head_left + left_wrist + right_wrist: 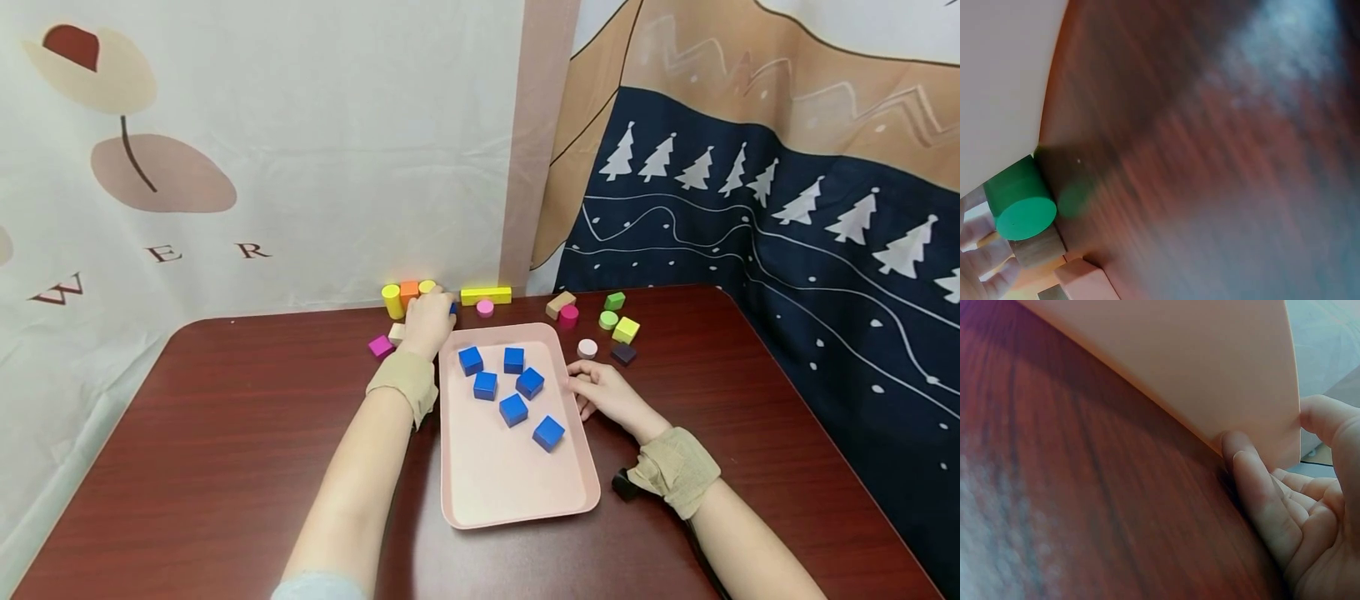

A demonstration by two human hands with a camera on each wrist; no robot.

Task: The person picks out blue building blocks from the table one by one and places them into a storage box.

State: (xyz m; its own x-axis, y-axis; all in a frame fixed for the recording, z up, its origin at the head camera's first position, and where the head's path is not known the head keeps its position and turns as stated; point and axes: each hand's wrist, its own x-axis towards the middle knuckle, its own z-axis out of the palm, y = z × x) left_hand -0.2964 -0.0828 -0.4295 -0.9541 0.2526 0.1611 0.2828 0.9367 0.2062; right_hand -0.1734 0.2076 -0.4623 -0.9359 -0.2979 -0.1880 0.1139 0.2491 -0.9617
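My left hand (429, 323) reaches among the blocks at the table's far edge, with a blue block (453, 307) showing at its right side. In the left wrist view, its fingers (988, 256) appear beside a green-looking cylinder (1025, 200); I cannot tell whether they hold a block. The pink tray (517, 500) lies between my arms, with several blue cubes (513, 409) in its far half. At the tray's right long side, my right hand (611, 396) grips the edge. The right wrist view shows one finger at the tray's rim and other digits low against its wall (1210, 375).
Left of the tray are yellow cylinders (392, 301), an orange block (408, 292) and a magenta block (381, 346). A long yellow block (486, 296) lies behind it. More blocks, including a yellow cube (626, 330) and a dark block (623, 354), lie right. Curtains hang behind the table.
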